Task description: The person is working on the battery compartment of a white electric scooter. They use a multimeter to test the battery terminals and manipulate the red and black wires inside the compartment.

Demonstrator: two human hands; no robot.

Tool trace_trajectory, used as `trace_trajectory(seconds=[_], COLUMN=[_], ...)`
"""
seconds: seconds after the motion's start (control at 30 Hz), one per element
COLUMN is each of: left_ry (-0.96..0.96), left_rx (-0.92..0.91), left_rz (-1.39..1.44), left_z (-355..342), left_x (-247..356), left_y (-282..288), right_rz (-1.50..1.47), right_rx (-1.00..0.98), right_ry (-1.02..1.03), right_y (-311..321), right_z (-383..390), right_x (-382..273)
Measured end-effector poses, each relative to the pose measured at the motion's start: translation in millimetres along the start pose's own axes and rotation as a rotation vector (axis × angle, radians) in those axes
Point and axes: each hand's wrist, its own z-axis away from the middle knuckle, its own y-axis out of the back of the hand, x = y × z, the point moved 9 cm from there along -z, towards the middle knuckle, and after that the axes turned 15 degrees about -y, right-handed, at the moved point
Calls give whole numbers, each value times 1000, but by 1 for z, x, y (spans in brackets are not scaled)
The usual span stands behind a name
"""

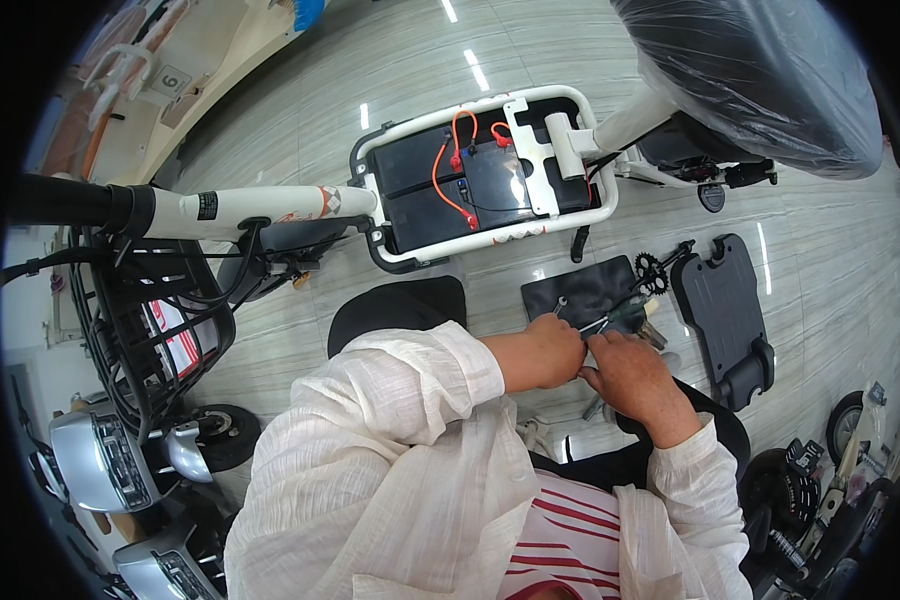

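Note:
My left hand [555, 350] is closed around a small silver wrench [561, 303], whose head shows above my fingers. Beside it, my right hand [625, 372] has curled fingers at a metal tool shaft [595, 325]; exactly what it grips is hidden. Both hands are over a black mat [550, 288] with more tools, near a crank with a chainring [651, 272]. Beyond them, a white bicycle frame [410, 130] holds black batteries [410, 160] with red leads [440, 175] and a white bracket [542, 180].
A black plastic cover [720, 320] lies right. A wrapped seat [750, 70] hangs over the upper right, and a black basket [120, 300] is left. Silver scooters [90, 460] stand lower left, a shelf [210, 50] upper left, wheeled parts [840, 430] lower right.

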Motion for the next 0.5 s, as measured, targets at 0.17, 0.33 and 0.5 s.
trace_trajectory(seconds=[0.17,0.33,0.5], left_ry=[-1,2,9], left_rx=[2,3,8], left_rz=[-3,-6,15], left_z=[-2,0,5], left_x=[0,-1,-1], left_y=[0,-1,1], right_rz=[3,-3,3], right_rx=[-1,-2,0], right_ry=[-4,-6,1], right_y=[1,-1,-2], right_z=[0,-1,-2], right_x=[0,0,-3])
